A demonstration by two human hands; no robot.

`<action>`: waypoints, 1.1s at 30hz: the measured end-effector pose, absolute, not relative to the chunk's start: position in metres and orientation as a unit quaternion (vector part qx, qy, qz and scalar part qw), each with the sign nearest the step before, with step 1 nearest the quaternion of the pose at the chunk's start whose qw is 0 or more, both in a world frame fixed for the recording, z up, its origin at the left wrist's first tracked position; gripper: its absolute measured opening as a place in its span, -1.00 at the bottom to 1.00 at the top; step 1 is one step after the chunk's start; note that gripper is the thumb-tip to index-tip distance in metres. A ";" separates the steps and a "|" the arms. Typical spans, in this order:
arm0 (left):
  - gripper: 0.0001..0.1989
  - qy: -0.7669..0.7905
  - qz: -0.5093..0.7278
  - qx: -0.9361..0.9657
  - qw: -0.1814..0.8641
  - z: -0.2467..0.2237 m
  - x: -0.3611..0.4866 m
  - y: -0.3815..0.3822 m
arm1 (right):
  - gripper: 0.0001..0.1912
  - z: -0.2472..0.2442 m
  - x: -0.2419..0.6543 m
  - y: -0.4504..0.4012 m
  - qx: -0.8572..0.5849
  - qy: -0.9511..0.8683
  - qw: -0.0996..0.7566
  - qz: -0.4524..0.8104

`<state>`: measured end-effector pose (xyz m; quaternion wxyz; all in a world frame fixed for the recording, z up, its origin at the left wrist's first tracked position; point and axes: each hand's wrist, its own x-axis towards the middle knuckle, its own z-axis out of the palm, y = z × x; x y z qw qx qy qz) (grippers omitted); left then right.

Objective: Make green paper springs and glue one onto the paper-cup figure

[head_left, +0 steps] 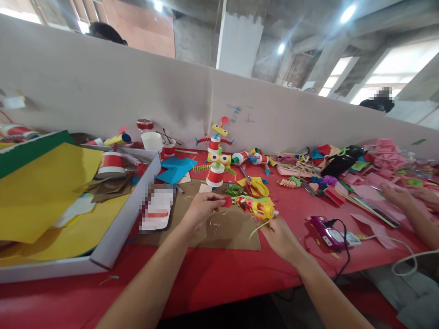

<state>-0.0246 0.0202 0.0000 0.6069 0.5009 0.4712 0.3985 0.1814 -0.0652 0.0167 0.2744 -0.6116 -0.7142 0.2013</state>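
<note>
Between its fingertips my left hand [202, 208] pinches a small red paper disc [227, 202]. Closed around a yellow bottle [260, 209] with a colourful printed label and a pale tip, my right hand [279, 235] is just to the right. The bottle's left end comes close to the disc; whether they touch I cannot tell. A thin light-green paper strip [258, 230] hangs by the right fingers. Under both hands lies a brown cardboard sheet [236, 235]. Behind them stands a paper-cup figure [216, 173] with springy yellow paper arms, and a second cup figure [214, 144] is farther back.
Orange-handled scissors [255, 187] and green folded paper [234, 190] lie behind the bottle. At left are a phone [157, 208] and a white-edged box [118, 237] of coloured paper. A purple power socket [327, 233] with cables sits right, near another person's hand [394, 194].
</note>
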 end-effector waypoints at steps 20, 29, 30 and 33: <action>-0.77 0.444 0.436 0.393 0.677 0.001 -0.027 0.021 | -0.64 0.004 0.242 -0.038 -0.743 -0.656 0.011 -0.134; -0.79 0.446 0.421 0.365 0.700 -0.002 -0.024 0.024 | -0.65 0.005 0.149 -0.027 -0.429 -0.814 0.284 -0.268; -0.78 0.444 0.417 0.363 0.705 0.000 -0.024 0.022 | -0.68 0.006 0.148 -0.024 -0.419 -0.821 0.282 -0.267; -0.73 0.430 0.431 0.379 0.697 0.007 -0.026 0.018 | -0.77 0.018 0.150 -0.017 -0.407 -0.830 0.303 -0.230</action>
